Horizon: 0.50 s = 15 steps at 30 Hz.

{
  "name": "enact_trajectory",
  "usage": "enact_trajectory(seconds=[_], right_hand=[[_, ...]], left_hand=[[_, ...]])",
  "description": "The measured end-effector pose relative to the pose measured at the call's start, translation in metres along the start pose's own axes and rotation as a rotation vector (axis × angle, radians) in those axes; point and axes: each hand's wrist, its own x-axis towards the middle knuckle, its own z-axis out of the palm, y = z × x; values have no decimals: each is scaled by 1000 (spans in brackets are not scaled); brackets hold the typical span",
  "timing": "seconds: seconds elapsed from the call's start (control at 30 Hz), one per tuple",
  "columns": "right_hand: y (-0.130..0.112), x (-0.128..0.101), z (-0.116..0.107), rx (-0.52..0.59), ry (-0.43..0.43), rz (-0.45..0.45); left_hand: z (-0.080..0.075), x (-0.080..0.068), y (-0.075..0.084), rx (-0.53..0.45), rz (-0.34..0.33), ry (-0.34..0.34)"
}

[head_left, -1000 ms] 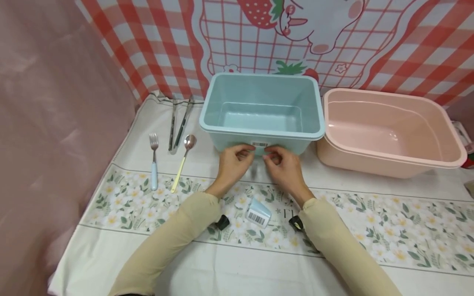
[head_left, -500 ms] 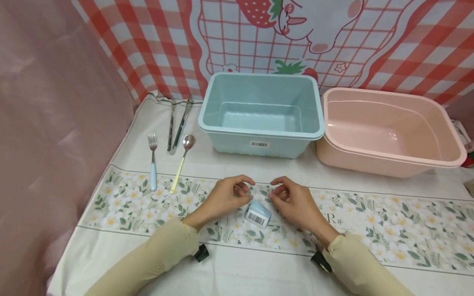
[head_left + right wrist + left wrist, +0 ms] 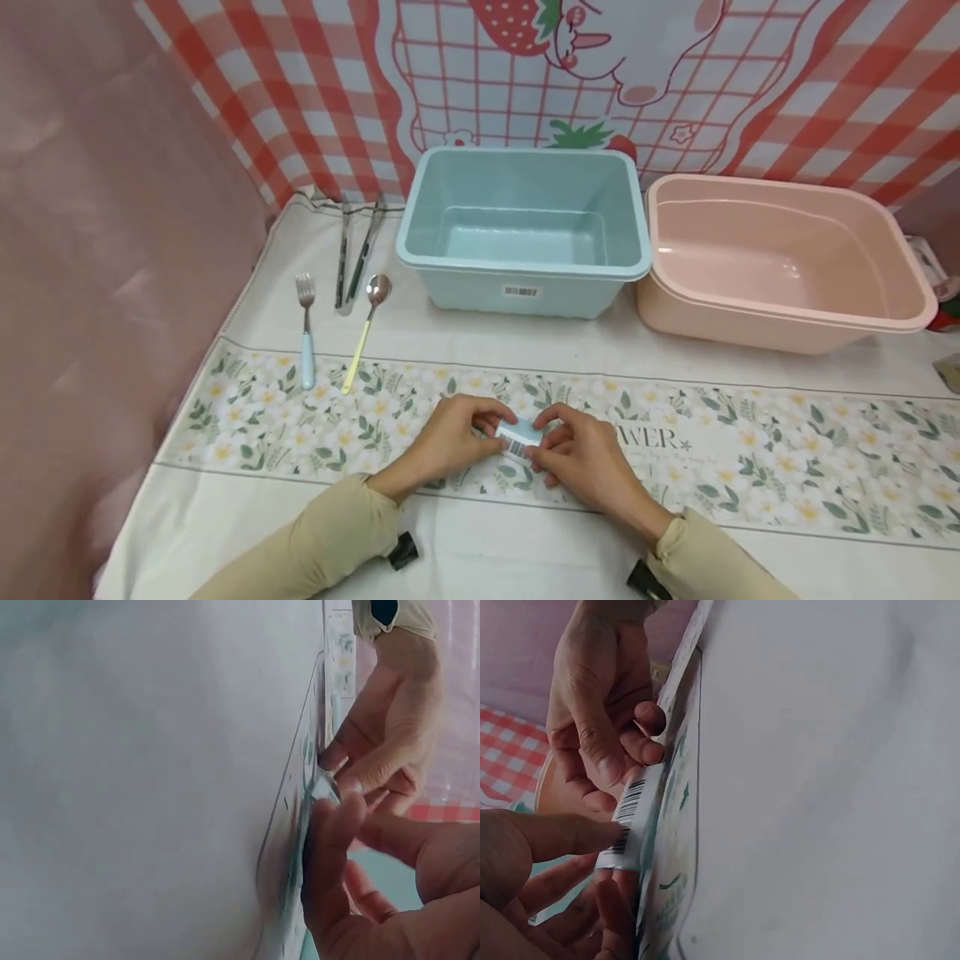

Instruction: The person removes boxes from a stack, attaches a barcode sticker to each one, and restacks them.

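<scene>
Well in front of the blue bin (image 3: 525,225), we pinch a small barcoded box (image 3: 519,438) between our left hand (image 3: 450,442) and right hand (image 3: 581,458).

Blue bin (image 3: 525,225): smooth moulded plastic, satin sheen, with a paper barcode sticker. Pink basin (image 3: 780,258): glossy plastic with highlights on its inner wall. Fork (image 3: 304,329), spoon (image 3: 367,321) and tongs (image 3: 354,250): polished metal; fork and spoon handles look coated, matt. Surface cover (image 3: 750,467): matt printed cloth. Small blue object (image 3: 519,437): printed paper barcode label. Backdrop (image 3: 675,75): matt printed fabric.
</scene>
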Motion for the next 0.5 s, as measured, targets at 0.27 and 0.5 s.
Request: enact_trajectory(seconds=[0.27,0.5], right_hand=[[-1,2,1,-84,73,-58],[-4,0,0,-402,264,-348]], left_hand=[[5,2,2,-178,-55,53],[7,3,11,-263,-75,81]])
